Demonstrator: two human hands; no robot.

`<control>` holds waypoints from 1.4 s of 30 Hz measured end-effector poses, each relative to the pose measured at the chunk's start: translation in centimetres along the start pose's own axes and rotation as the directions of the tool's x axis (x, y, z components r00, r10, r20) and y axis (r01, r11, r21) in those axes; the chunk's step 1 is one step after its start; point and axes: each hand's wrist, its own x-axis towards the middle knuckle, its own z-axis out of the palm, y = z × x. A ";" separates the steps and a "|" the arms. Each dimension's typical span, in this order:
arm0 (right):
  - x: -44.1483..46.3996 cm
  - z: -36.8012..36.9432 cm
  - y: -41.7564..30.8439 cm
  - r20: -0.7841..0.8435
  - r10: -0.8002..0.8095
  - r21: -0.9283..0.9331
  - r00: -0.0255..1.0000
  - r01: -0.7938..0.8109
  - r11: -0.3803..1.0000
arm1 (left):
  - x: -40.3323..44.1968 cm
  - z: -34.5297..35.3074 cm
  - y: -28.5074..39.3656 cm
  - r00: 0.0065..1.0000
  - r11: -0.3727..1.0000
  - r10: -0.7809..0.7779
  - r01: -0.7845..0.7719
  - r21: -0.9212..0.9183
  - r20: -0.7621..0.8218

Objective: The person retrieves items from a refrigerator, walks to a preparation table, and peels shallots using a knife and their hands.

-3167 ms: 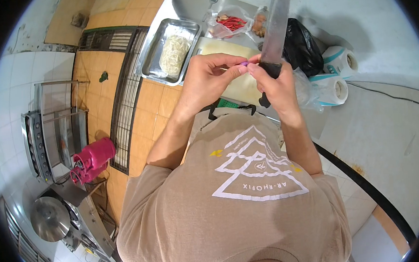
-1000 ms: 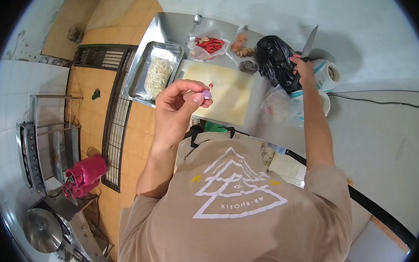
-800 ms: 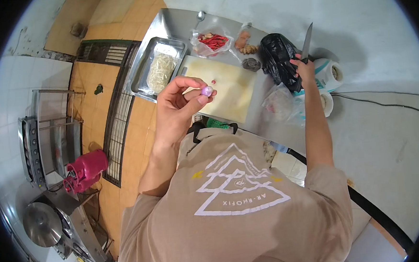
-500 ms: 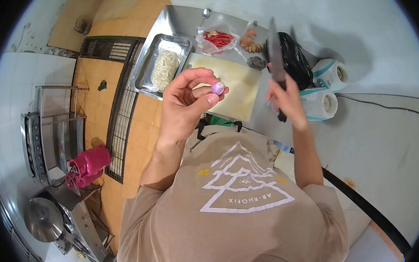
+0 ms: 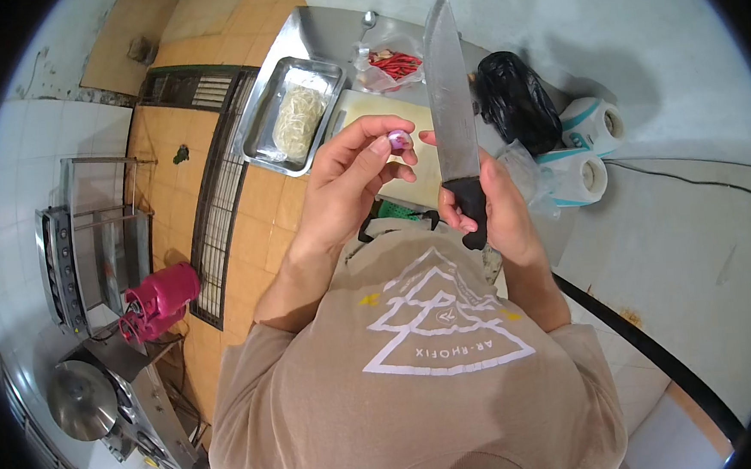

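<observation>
Between the thumb and fingertips of my left hand (image 5: 343,169) is a small purple shallot (image 5: 400,140), held up over the cutting board. My right hand (image 5: 498,205) grips the black handle of a large kitchen knife (image 5: 450,92). The wide blade points up and away from me, its flat side turned toward the camera, a short way right of the shallot. Under both hands lies the pale cutting board (image 5: 419,170), partly covered by them and by the blade.
Left of the board, a metal tray (image 5: 255,143) holds pale noodle-like strands (image 5: 297,123). Behind it are a plastic bag of red chilies (image 5: 395,64) and a spoon (image 5: 369,18). To the right sit a black plastic bag (image 5: 518,105) and two white rolls (image 5: 580,177). A pink gas cylinder (image 5: 160,299) stands at far left.
My right hand has brought the knife left, close to the shallot, and its blade has turned to show its flat side. My left hand has turned the shallot slightly.
</observation>
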 end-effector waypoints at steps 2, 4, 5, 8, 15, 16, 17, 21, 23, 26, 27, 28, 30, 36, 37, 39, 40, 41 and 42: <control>0.0 0.8 -0.1 -0.032 -0.034 -0.060 0.999 0.032 0.998 | -0.1 0.1 0.2 1.000 1.000 0.010 -0.010 -0.004 -0.022; -0.2 1.5 -0.5 -0.064 -0.103 -0.210 0.993 0.088 0.974 | -0.1 0.2 0.2 0.998 0.999 0.040 -0.041 -0.005 -0.049; -0.2 1.7 -0.9 -0.038 -0.142 -0.330 0.989 0.121 0.936 | -0.1 0.0 0.2 0.996 0.997 0.069 -0.067 0.035 -0.055; -0.1 2.6 -2.7 0.036 -0.220 -0.603 0.975 0.197 0.773 | -0.2 -0.5 -0.1 0.988 0.983 0.141 -0.132 0.130 -0.061; 0.5 3.0 -3.0 0.131 -0.305 -0.726 0.943 0.300 0.618 | -0.8 -0.6 0.2 0.985 0.980 0.162 -0.154 0.126 -0.059; 0.7 3.0 -2.8 0.139 -0.326 -0.740 0.935 0.317 0.594 | -0.8 -0.7 0.3 0.984 0.979 0.168 -0.160 0.123 -0.056; 0.7 3.0 -2.7 0.139 -0.330 -0.751 0.934 0.317 0.579 | -0.7 -0.8 0.3 0.980 0.973 0.194 -0.186 0.137 -0.045; 0.6 3.1 -2.7 0.114 -0.314 -0.774 0.943 0.282 0.567 | -0.7 -1.0 0.5 0.977 0.963 0.211 -0.201 0.179 -0.035; 0.7 3.0 -2.5 0.096 -0.324 -0.762 0.941 0.279 0.584 | -0.7 -1.2 0.6 0.983 0.969 0.179 -0.167 0.181 -0.050; 0.9 3.0 -2.4 0.078 -0.340 -0.739 0.937 0.283 0.611 | -0.6 -1.3 0.6 0.989 0.976 0.138 -0.127 0.175 -0.054; 0.9 2.9 -2.4 0.076 -0.343 -0.746 0.936 0.282 0.604 | -0.6 -1.3 0.6 0.991 0.976 0.129 -0.120 0.180 -0.043; 1.0 2.7 -2.5 0.074 -0.346 -0.752 0.935 0.280 0.597 | -0.6 -1.4 0.6 0.992 0.976 0.121 -0.113 0.185 -0.031; 1.0 2.6 -2.6 0.063 -0.331 -0.735 0.942 0.268 0.623 | -0.6 -1.1 0.8 0.994 0.983 0.089 -0.078 0.167 -0.059; 0.3 2.9 -3.6 0.075 -0.187 -0.740 0.980 0.180 0.649 | -0.5 -1.0 0.6 0.991 0.989 0.099 -0.088 0.118 -0.092; 0.4 3.1 -3.4 0.065 -0.203 -0.742 0.977 0.183 0.645 | -0.6 -1.1 0.6 0.991 0.988 0.106 -0.096 0.122 -0.078; 0.6 3.2 -3.1 0.058 -0.231 -0.742 0.971 0.197 0.641 | -0.6 -1.0 0.7 0.990 0.986 0.103 -0.090 0.138 -0.095; 0.6 3.1 -3.0 0.061 -0.243 -0.741 0.968 0.207 0.639 | -0.6 -1.0 0.8 0.989 0.985 0.103 -0.087 0.147 -0.105; 0.7 3.1 -2.9 0.064 -0.256 -0.739 0.965 0.218 0.637 | -0.6 -1.1 0.7 0.990 0.985 0.100 -0.084 0.150 -0.100; 0.7 3.1 -2.8 0.064 -0.259 -0.745 0.964 0.219 0.630 | -0.6 -1.4 0.6 0.991 0.985 0.096 -0.081 0.153 -0.095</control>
